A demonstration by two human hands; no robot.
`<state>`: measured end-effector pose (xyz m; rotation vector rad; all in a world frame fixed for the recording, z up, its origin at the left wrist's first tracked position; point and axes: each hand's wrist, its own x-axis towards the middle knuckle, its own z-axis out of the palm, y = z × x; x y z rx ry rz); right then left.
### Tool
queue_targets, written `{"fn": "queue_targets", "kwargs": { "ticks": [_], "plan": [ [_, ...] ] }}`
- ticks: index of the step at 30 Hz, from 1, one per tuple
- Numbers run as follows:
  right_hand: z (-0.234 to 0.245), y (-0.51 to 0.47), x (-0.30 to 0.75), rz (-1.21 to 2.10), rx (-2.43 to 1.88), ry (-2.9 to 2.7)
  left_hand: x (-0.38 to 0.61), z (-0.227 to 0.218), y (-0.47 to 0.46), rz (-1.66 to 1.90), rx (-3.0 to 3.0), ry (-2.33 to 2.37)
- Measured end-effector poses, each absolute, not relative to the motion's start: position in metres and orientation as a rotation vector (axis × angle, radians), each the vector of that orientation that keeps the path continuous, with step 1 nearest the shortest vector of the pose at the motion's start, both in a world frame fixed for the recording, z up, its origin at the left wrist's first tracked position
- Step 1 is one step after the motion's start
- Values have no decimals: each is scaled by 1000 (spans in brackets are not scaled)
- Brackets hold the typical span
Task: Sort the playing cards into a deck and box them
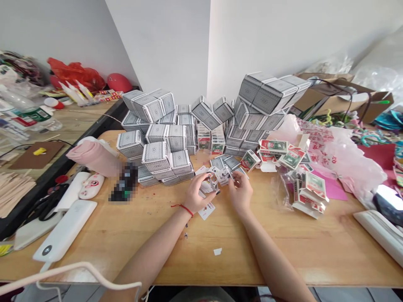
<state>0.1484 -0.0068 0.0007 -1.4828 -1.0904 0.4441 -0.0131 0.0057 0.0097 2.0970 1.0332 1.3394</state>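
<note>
My left hand, with a red string at its wrist, is closed around a small fan of playing cards just above the wooden table. Beside it, my right hand pinches the right side of the same spread of cards. More loose cards lie face up and face down right behind my hands, and one card lies under my left wrist. Stacks of grey patterned card decks rise behind the hands.
Red and green empty card boxes lie at the right beside a pink plastic bag. A white power bank, a pink roll and a small white device sit at the left. A cardboard box stands far right.
</note>
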Motion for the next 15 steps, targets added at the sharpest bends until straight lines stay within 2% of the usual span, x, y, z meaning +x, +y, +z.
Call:
{"fn": "queue_targets", "kwargs": {
  "ticks": [3,11,15],
  "plan": [
    [1,-9,146,532,-1438,-1188,-10,8,5,1272,2093,1035],
    [9,-9,140,1205,-998,-1074,-8,8,9,1235,2128,1099],
    [10,-6,140,1322,-975,-978,-9,8,9,1240,2157,1055]
  ]
}}
